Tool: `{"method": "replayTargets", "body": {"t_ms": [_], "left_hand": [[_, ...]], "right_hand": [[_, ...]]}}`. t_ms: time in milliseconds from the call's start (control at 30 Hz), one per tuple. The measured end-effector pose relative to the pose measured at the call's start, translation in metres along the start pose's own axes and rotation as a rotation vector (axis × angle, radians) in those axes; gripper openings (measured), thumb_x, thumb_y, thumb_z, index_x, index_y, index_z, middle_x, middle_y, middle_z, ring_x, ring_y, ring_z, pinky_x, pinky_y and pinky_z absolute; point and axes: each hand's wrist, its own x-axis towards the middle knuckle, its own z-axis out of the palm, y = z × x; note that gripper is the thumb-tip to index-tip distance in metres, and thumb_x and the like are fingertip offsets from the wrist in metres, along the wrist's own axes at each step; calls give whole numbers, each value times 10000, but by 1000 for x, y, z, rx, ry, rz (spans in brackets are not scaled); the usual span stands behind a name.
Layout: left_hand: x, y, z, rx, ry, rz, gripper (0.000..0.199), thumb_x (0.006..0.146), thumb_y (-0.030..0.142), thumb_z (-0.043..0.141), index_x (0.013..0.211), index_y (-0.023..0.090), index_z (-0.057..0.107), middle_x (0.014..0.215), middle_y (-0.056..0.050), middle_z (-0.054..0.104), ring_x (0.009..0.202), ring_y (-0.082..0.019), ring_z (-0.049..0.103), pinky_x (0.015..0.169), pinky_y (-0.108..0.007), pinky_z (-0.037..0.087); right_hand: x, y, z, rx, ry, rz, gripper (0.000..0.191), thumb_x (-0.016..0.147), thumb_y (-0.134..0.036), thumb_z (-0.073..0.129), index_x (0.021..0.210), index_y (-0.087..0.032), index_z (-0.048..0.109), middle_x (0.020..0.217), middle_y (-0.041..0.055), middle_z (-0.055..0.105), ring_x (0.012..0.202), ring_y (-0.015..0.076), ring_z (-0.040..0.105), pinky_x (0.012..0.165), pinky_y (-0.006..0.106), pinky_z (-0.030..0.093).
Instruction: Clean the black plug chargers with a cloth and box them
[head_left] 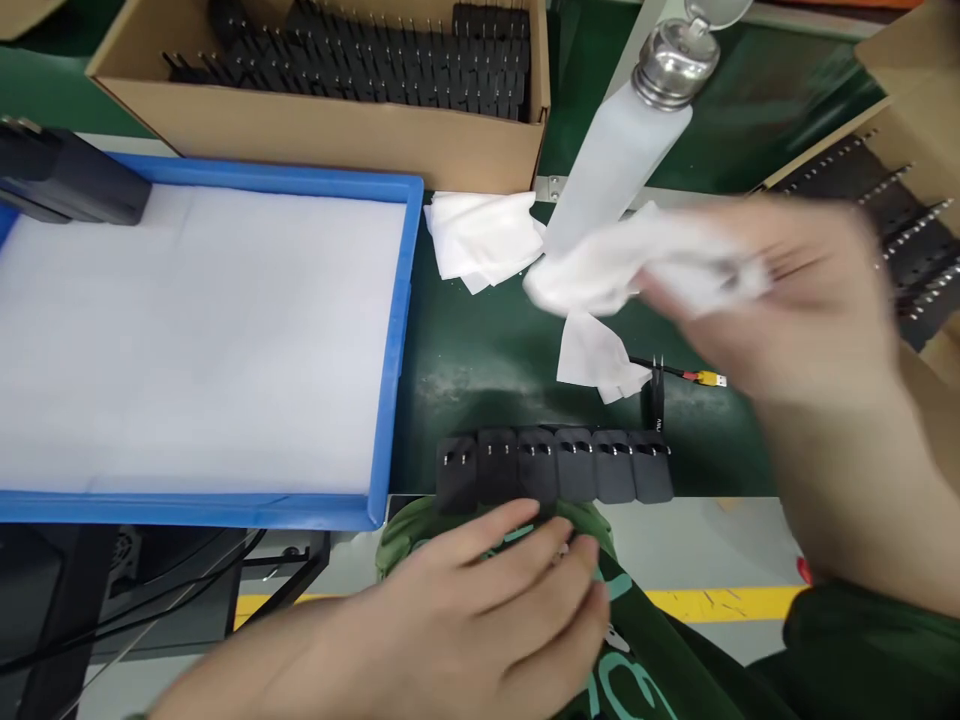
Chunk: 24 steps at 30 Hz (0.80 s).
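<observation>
My right hand [787, 290], blurred by motion, grips a crumpled white wipe [600, 265] above the right part of the bench. Behind the wipe a white bottle [615, 150] with a metal flip-top cap leans in view. My left hand [510, 610] is stretched out at the bench's front edge, its fingertips near a row of black power adapters [575, 470]. Whether they touch the adapters I cannot tell. Several adapters stand side by side, metal prongs showing. Another white wipe [596, 355] lies between the row and my right hand.
A blue tray [394, 350] lined with white sheet fills the left, with black adapters [75, 175] in its back corner. Behind stands a carton [337, 125] of adapters; another carton [821, 140] is at right. Folded wipes [487, 235], a USB cable [705, 378] and black tweezers [657, 400] lie on the bench.
</observation>
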Motion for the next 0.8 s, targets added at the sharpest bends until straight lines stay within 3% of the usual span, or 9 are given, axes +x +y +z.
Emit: {"method": "replayTargets", "body": {"t_ms": [67, 133, 267, 333, 433, 533, 633, 800], "left_hand": [[17, -4, 5, 13, -114, 179, 348, 987, 249, 475, 1279, 218, 662, 1391, -29, 650, 1283, -204, 583, 1144, -382, 459], [30, -14, 13, 46, -189, 247, 401, 1008, 244, 420, 1355, 212, 619, 1468, -17, 590, 1346, -184, 546, 1142, -349, 460], [39, -32, 24, 210, -285, 310, 504, 1005, 269, 374, 1495, 230, 483, 1586, 36, 445, 1486, -144, 385, 1244, -286, 328], [38, -35, 24, 310, -321, 345, 541, 976, 305, 423, 1516, 291, 452, 1606, 74, 403, 1516, -140, 324, 1240, -290, 348], [39, -34, 22, 431, -395, 395, 624, 947, 365, 459, 1562, 338, 354, 1635, 99, 335, 1547, -152, 244, 1250, -332, 341], [42, -34, 20, 478, -477, 443, 666, 963, 345, 362, 1610, 285, 215, 1675, 83, 247, 1559, -146, 192, 1289, -307, 218], [44, -33, 20, 474, -526, 436, 656, 979, 274, 272, 1622, 272, 140, 1693, 86, 188, 1564, -128, 149, 1296, -299, 185], [44, -32, 23, 339, -474, 320, 614, 992, 216, 271, 1598, 306, 251, 1662, 120, 271, 1531, -78, 256, 1243, -223, 287]], "right_hand": [[-2, -1, 24, 26, -322, -88, 443, 789, -71, 455, 1054, -251, 761, 1108, -37, 746, 925, 146, 706, 829, 300, 588], [2, 2, 49, 76, -543, -148, 584, 744, -28, 359, 1128, -250, 738, 1140, -33, 738, 1005, 144, 702, 888, 312, 590], [12, 9, 80, 112, -797, -305, 614, 813, 4, 340, 1307, -189, 647, 1267, 14, 698, 1250, 138, 609, 1002, 288, 552], [15, 14, 83, 98, -888, -361, 574, 868, 5, 361, 1340, -189, 624, 1293, 17, 690, 1267, 130, 596, 1013, 272, 542], [15, 22, 75, 101, -959, -372, 587, 847, 36, 407, 1344, -195, 618, 1285, 24, 693, 1262, 153, 587, 1005, 291, 541], [12, 28, 65, 121, -978, -361, 521, 850, 31, 461, 1310, -140, 636, 1254, 53, 703, 1232, 169, 573, 1012, 272, 513], [8, 33, 58, 123, -963, -351, 475, 888, -3, 467, 1317, -126, 629, 1219, 52, 717, 1219, 171, 567, 1008, 253, 498], [-3, 40, 42, 136, -908, -347, 421, 923, -74, 474, 1291, -178, 648, 1187, 29, 729, 1203, 166, 594, 968, 227, 528]]}}
